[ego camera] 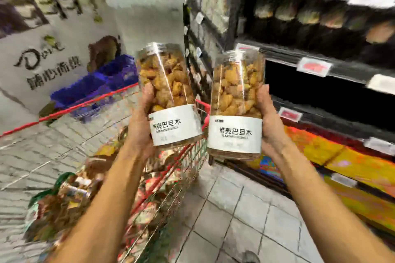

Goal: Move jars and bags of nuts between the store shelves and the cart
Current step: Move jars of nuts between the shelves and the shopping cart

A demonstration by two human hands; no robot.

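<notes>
**Two jars up, between cart and shelf**

We hold a jar in each hand, both upright with their long axes tilted slightly left. Our left hand [141,121] wraps the left jar [168,94] above the cart [171,168]; our right hand [270,126] wraps the right jar [236,102], nearer the dark empty shelf [310,85] just right of it. We judge the shelf is the right hand's shorter reach. Bags of nuts [70,194] lie in the cart below our left forearm.

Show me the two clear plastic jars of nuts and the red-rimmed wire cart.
Left clear plastic jar of nuts [168,89], head view, on its nut-filled wall.
Right clear plastic jar of nuts [236,130], head view, on its white label.
Red-rimmed wire cart [85,103], head view, on its rim.
</notes>
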